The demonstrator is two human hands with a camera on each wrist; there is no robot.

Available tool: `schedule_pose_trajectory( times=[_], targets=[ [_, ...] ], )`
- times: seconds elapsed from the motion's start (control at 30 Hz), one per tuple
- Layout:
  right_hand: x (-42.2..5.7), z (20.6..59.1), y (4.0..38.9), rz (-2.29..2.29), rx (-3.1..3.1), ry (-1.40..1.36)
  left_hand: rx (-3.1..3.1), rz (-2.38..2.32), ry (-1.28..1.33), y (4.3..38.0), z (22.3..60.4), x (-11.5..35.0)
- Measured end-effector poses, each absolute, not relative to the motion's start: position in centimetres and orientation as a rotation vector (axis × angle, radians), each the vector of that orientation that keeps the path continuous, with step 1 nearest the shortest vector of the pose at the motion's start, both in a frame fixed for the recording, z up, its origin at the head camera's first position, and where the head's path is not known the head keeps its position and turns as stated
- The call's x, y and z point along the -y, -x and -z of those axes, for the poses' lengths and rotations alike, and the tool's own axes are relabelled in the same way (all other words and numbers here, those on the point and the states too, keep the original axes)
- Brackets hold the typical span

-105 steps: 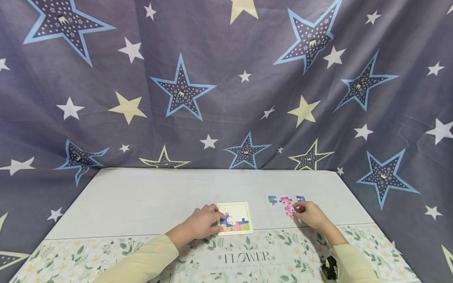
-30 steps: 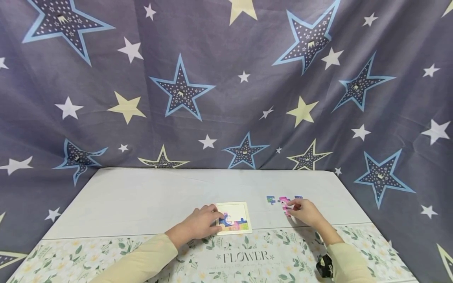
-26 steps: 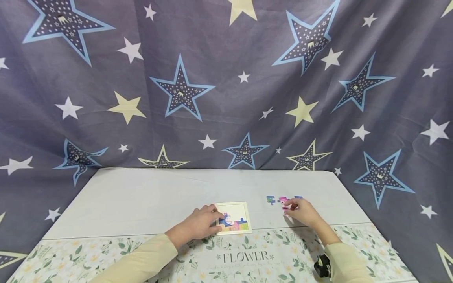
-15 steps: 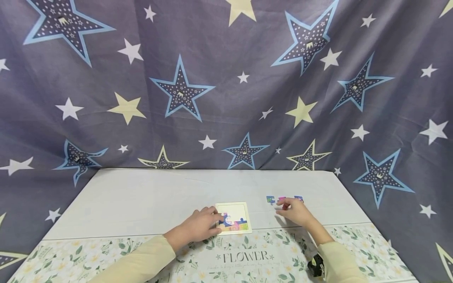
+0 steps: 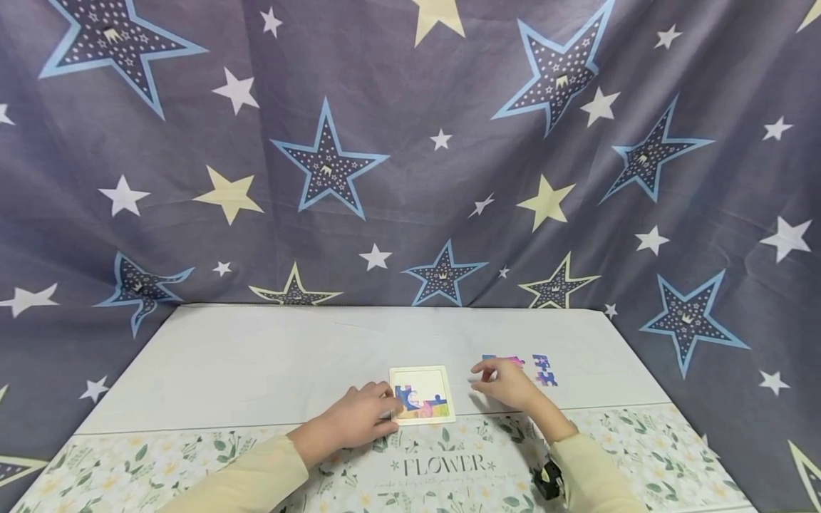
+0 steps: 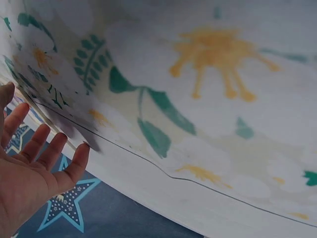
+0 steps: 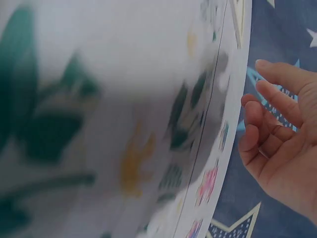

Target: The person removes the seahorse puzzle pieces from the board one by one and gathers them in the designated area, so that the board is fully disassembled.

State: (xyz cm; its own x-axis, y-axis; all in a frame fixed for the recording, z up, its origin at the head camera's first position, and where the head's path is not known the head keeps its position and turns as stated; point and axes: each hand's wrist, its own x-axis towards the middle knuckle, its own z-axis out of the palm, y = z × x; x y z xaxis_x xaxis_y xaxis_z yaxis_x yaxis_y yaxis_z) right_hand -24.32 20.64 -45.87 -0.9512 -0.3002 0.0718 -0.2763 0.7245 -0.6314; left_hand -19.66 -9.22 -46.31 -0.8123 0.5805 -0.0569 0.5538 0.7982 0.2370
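A shallow cream puzzle tray (image 5: pixel 450 395) lies at mid-table in the head view. Joined jigsaw pieces (image 5: pixel 431 409) cover its lower part and left side. My left hand (image 5: pixel 359 417) rests at the tray's left edge, its fingertips overlapping the rim; the left wrist view shows those fingers spread. To the tray's right my right hand (image 5: pixel 509 388) hovers, thumb and index apart with no piece visible between them. It partly covers a blue jigsaw piece (image 5: pixel 489 358) and pink jigsaw pieces (image 5: pixel 514 361). In the right wrist view the pink pieces (image 7: pixel 207 183) lie on the table beyond the hand.
Purple-blue jigsaw pieces (image 5: pixel 545 377) lie right of my right hand. A floral cloth band (image 5: pixel 442 467) printed "FLOWER" runs along the table's front. Behind the table hangs a star-patterned curtain (image 5: pixel 385 235). A black device (image 5: pixel 547 480) sits at my right wrist.
My right hand has moved left from the pink pieces, uncovering the purple-blue ones and partly covering the blue one. My left hand has drawn back slightly; the tray has stayed put.
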Motion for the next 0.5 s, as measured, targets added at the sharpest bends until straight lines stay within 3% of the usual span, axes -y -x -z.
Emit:
schedule_pose_trajectory(
  times=[0.5],
  targets=[
    [-16.2, 45.7, 23.9, 0.991, -2.814, 0.581, -2.862, -0.317, -0.949, 19.3, 46.4, 9.5]
  ],
)
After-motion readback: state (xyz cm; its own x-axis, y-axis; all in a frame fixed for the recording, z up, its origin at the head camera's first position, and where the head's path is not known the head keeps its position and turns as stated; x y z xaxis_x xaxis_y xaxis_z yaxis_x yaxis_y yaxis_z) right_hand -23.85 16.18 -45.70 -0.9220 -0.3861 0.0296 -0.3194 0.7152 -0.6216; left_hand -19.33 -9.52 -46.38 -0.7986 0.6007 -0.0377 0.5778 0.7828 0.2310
